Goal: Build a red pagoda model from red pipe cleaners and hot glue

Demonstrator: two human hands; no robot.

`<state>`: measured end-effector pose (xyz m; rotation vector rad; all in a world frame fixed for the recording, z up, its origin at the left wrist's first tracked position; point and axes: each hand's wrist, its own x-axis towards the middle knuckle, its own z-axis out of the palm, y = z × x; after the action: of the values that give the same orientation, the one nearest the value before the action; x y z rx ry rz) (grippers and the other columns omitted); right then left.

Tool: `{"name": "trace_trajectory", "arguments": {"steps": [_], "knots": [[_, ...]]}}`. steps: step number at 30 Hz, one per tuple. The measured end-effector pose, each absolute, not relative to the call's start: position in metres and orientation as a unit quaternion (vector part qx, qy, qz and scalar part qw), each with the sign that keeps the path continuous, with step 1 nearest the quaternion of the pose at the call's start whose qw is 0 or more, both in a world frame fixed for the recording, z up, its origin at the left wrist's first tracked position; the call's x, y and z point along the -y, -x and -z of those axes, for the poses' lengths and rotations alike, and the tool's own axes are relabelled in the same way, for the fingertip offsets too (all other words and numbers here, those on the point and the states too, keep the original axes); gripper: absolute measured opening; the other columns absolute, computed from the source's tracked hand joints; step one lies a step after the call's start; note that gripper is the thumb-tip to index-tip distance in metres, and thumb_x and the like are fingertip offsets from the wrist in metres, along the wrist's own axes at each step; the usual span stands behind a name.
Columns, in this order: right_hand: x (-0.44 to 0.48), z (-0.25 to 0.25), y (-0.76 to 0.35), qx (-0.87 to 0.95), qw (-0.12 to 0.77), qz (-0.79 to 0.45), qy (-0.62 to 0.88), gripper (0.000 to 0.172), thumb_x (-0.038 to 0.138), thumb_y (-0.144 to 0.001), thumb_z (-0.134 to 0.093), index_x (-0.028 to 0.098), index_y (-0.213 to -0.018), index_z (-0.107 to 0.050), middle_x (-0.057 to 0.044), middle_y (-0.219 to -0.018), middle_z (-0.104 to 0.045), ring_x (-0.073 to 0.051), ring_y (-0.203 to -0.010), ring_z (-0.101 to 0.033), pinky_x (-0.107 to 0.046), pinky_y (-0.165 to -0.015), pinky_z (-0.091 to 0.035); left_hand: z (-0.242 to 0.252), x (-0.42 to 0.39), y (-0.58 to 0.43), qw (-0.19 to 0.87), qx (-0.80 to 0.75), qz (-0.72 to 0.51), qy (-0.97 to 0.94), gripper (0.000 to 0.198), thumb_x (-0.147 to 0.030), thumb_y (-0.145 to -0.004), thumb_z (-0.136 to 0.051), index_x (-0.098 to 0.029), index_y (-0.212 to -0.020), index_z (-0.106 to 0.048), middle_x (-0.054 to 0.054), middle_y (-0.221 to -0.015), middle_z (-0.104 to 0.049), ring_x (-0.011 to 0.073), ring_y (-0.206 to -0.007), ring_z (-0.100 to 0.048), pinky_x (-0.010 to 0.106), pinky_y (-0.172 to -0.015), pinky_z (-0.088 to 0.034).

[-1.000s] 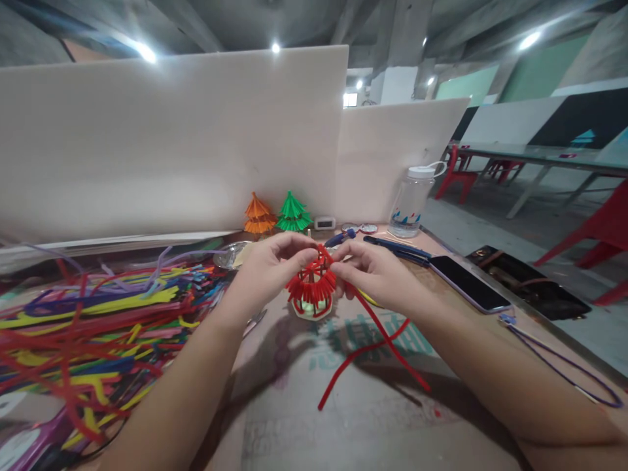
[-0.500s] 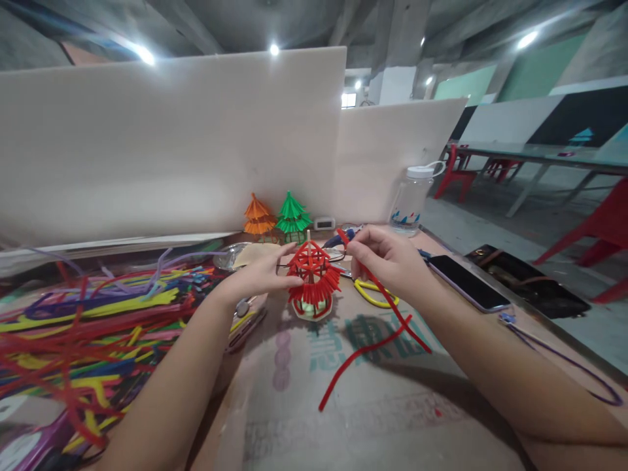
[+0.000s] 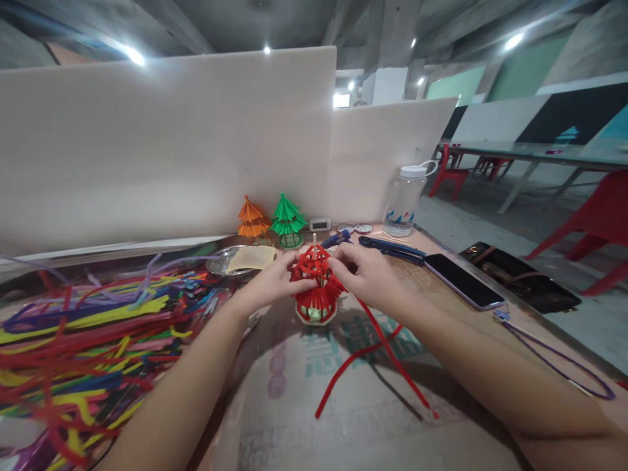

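Craft workstation inside a large industrial hall. The grip is where the left hand (image 3: 267, 284) and right hand (image 3: 366, 278) pinch a red pipe-cleaner pagoda (image 3: 316, 297).

- Left of grip: loose heap of coloured pipe cleaners (image 3: 88, 333) on the cardboard-covered bench (image 3: 294, 418).
- Just beyond: finished orange pagoda (image 3: 250, 220) and green pagoda (image 3: 288, 219) against white partition boards (image 3: 171, 144).
- Beyond-right: blue-handled cutters (image 3: 392, 248).
- Far right: long table (image 3: 530, 160), red plastic chairs (image 3: 589, 229).
- Overhead: bare concrete beams (image 3: 343, 19).
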<state>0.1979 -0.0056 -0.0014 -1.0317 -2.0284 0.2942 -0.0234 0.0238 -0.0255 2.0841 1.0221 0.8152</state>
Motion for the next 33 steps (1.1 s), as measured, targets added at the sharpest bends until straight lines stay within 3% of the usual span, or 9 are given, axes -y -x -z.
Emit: {"name": "trace_trajectory", "arguments": {"steps": [8,14,33], "knots": [[0.003,0.003,-0.197,0.797,0.412,-0.096,0.431,0.021,0.027,-0.09,-0.05,0.021,-0.07,-0.051,0.0,-0.064,-0.06,-0.013,-0.058,-0.051,-0.026,-0.056,-0.031,0.033,-0.021,0.009,0.296,-0.395,-0.333,-0.803,0.06,-0.044,-0.083,-0.073,-0.02,-0.135,-0.055,0.011,-0.136,-0.061,0.0281,-0.126,-0.057,0.044,-0.108,-0.044],[0.003,0.004,-0.197,0.788,0.418,-0.103,0.439,0.02,0.027,-0.089,-0.05,0.02,-0.07,-0.051,0.0,-0.064,-0.06,-0.013,-0.058,-0.051,-0.025,-0.056,-0.031,0.03,-0.019,0.006,0.289,-0.391,-0.331,-0.809,0.052,-0.041,-0.084,-0.073,-0.018,-0.129,-0.06,0.012,-0.134,-0.061,0.0276,-0.122,-0.059,0.043,-0.105,-0.046],[0.003,0.007,-0.194,0.791,0.417,-0.113,0.434,0.022,0.027,-0.091,-0.05,0.02,-0.071,-0.055,0.0,-0.065,-0.061,-0.013,-0.058,-0.051,-0.026,-0.057,-0.031,0.033,-0.021,0.006,0.281,-0.384,-0.333,-0.814,0.056,-0.044,-0.084,-0.073,-0.021,-0.132,-0.059,0.013,-0.136,-0.06,0.0291,-0.123,-0.058,0.047,-0.106,-0.046]]}}
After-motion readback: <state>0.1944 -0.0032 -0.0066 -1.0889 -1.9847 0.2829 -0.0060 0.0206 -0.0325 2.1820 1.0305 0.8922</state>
